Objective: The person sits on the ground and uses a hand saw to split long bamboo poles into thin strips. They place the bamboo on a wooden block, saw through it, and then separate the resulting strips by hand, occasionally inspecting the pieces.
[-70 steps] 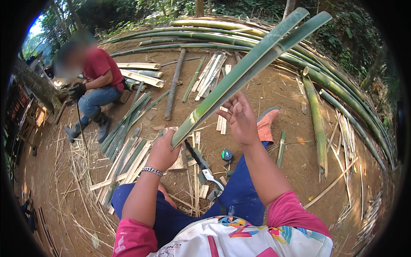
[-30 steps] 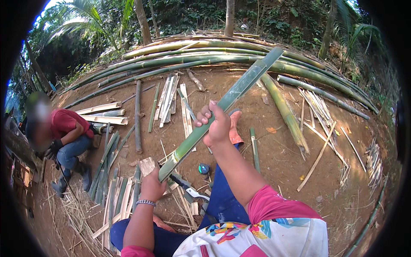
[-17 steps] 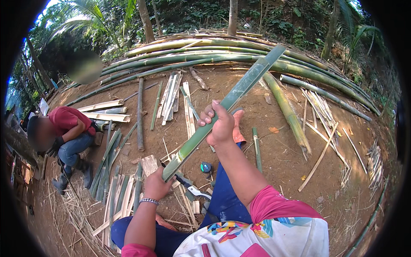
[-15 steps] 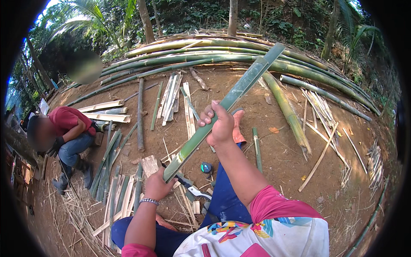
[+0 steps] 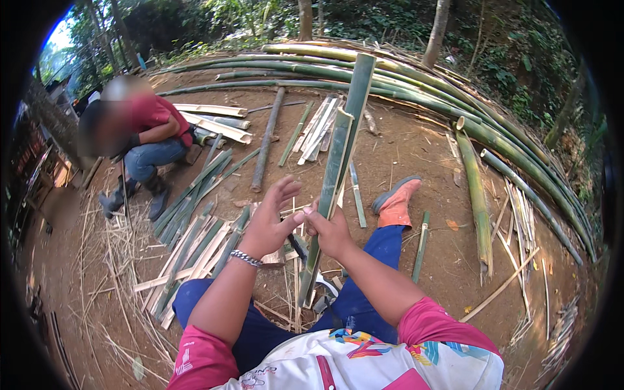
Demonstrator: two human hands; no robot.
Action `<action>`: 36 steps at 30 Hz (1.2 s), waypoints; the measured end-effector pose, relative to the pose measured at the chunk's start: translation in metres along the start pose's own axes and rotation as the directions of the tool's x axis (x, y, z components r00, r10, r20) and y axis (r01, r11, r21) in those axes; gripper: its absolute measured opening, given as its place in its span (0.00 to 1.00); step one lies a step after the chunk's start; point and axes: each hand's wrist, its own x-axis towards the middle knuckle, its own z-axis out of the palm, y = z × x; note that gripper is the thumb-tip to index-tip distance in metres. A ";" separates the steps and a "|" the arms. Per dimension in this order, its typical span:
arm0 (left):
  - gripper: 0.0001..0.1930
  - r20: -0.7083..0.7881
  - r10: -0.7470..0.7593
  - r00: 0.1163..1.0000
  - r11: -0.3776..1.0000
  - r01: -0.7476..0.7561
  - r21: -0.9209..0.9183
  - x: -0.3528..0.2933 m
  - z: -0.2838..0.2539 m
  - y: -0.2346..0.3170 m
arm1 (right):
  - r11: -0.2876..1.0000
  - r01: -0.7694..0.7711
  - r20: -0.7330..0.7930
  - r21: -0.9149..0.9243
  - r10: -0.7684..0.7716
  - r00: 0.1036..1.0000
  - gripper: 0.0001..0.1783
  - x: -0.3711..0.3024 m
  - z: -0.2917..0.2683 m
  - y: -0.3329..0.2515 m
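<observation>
Two split lengths of green bamboo (image 5: 337,156) stand nearly upright in front of me, the shorter lying against the longer one. My right hand (image 5: 330,229) is closed around them below the middle, and their lower end hangs between my legs. My left hand (image 5: 274,218) is just left of the bamboo, its fingers spread apart and its thumb close to the right hand's thumb. Below the hands, a tool with a black handle (image 5: 298,247) and a pale metal part lies on the ground, partly hidden by the bamboo and my arm.
Split bamboo strips (image 5: 195,260) lie in a pile at left, near a crouching person in a red shirt (image 5: 156,117). Long bamboo poles (image 5: 312,68) are stacked across the back. A cut pole (image 5: 474,201) and thin strips (image 5: 520,218) lie to the right.
The bamboo has swung from a slant to nearly upright, and a shorter piece now shows against the longer one. My left hand has let go of the lower end. The view has turned left.
</observation>
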 end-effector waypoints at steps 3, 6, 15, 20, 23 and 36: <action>0.49 -0.049 -0.051 0.998 0.991 0.044 -0.123 -0.004 0.004 0.017 | 0.923 0.178 0.013 -0.342 -0.185 0.983 0.11 -0.008 0.040 0.025; 0.41 -0.114 -0.220 0.969 0.974 0.212 -0.078 -0.008 0.008 0.031 | 0.862 0.268 0.093 -0.430 -0.253 0.963 0.23 -0.003 0.049 0.042; 0.18 -0.494 -0.235 0.837 0.952 0.302 0.060 -0.021 0.012 0.018 | 0.786 0.212 0.206 -0.581 -0.110 0.972 0.25 -0.006 0.053 0.059; 0.16 -0.535 -0.154 0.831 0.968 0.235 0.086 -0.022 0.009 0.005 | 0.740 0.235 0.209 -0.630 -0.129 0.969 0.25 -0.001 0.057 0.067; 0.15 -0.557 -0.095 0.825 0.973 0.195 0.123 -0.023 0.005 0.002 | 0.723 0.175 0.221 -0.669 -0.031 0.975 0.34 0.001 0.059 0.062; 0.12 -0.716 0.133 0.685 0.983 0.003 0.185 -0.026 -0.103 0.050 | 0.757 -0.260 -0.264 -0.600 0.120 0.957 0.41 0.007 -0.131 0.124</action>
